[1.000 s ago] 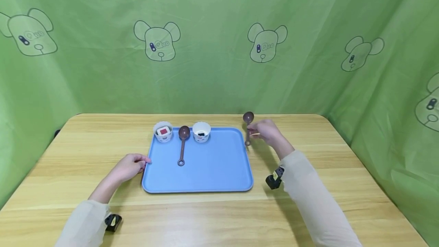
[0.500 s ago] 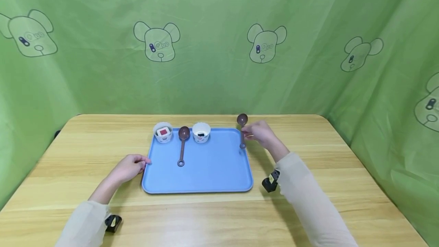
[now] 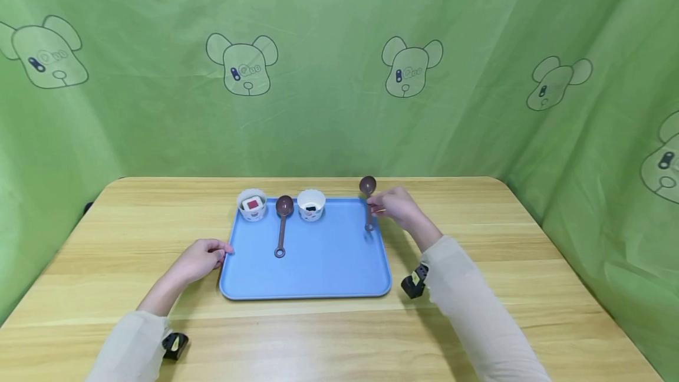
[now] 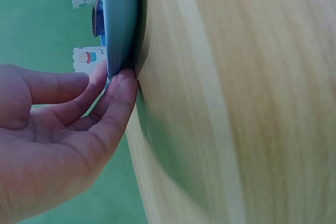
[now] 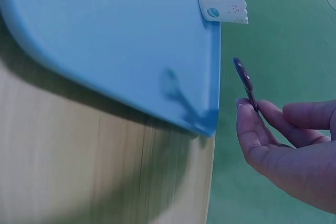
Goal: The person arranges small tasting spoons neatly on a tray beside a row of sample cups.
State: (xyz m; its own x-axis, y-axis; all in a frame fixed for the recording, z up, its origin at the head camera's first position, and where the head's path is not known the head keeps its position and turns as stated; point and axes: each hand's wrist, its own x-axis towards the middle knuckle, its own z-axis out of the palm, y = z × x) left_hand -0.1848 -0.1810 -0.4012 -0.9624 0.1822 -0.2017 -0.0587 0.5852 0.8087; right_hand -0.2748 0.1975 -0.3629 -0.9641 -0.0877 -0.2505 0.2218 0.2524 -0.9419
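Observation:
My right hand pinches the handle of a brown round-bowled spoon over the back right corner of the blue tray. In the right wrist view, this spoon is raised, casting a shadow on the tray. At the tray's left edge, my left hand holds the rim with its fingertips; in the left wrist view its thumb stays apart from the tray. A second brown spoon lies on the tray between two paper cups. The left cup contains a white-and-red block, the right cup something black.
The tray rests on a light wooden table. Behind and to the sides hangs a green curtain printed with bear heads. A small black device sits at the left wrist, another black device at the right.
My right hand has carried the pinched spoon leftward, from beside the tray's back right corner to over it. The left hand, tray, cups and second spoon have kept their places.

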